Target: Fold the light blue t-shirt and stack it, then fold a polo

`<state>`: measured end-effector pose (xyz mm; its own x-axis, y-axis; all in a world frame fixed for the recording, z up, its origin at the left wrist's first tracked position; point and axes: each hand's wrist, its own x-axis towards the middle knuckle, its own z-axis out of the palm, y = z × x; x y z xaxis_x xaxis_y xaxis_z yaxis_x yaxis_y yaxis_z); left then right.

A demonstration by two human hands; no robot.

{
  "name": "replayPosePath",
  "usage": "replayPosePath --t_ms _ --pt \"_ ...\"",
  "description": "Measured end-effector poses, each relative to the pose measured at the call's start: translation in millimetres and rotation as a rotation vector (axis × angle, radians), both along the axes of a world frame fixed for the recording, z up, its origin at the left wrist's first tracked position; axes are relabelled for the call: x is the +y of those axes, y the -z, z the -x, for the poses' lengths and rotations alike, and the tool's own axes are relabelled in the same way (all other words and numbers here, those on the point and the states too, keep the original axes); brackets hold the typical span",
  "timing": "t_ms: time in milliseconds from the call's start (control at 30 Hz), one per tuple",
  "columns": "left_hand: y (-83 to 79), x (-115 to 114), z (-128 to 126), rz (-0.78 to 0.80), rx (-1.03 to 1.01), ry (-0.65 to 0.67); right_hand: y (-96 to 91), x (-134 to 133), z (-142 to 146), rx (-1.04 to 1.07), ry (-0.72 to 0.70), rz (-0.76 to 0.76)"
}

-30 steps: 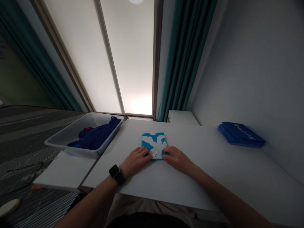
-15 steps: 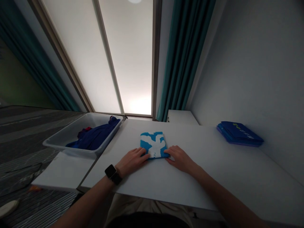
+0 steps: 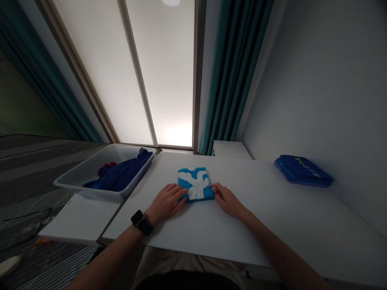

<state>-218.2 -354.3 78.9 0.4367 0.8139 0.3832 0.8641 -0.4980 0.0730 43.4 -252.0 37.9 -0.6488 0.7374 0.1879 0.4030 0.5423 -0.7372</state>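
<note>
A folded blue-and-white cloth (image 3: 195,183) lies on the white table (image 3: 272,217) in front of me. My left hand (image 3: 165,201), with a black watch on its wrist, rests flat at the cloth's near left corner, fingers stretched out and touching its edge. On the cloth's right side my right hand (image 3: 226,197) lies flat as well, its fingertips against the near right edge. Neither hand grips the cloth.
A grey plastic tub (image 3: 90,171) with dark blue and red clothes (image 3: 121,175) stands at the table's left end on a lower white surface. A stack of folded dark blue cloths (image 3: 302,171) lies at the far right by the wall. Teal curtains hang behind.
Both hands have slid off the top of the cloth's near edge to its sides. The left hand drew back slightly toward me.
</note>
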Motion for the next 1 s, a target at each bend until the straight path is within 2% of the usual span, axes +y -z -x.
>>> replayPosePath --t_ms 133,267,367,467,667,1000 --pt "7.5 23 0 0.026 -0.304 -0.278 -8.1 17 7 -0.043 0.135 0.201" --pt "27.3 50 13 0.179 -0.476 -0.404 -14.5 38 27 -0.143 0.157 0.225" --pt "38.5 58 19 0.228 -0.511 -0.418 -17.0 50 46 -0.211 0.177 0.182" --pt "42.2 57 18 0.217 -0.472 -0.404 -18.4 60 61 -0.271 0.219 0.162" --pt "42.2 55 15 0.195 -0.395 -0.406 -21.3 79 77 -0.314 0.227 0.138" --pt "38.0 54 13 0.196 -0.363 -0.429 -23.6 108 96 -0.463 0.114 0.077"
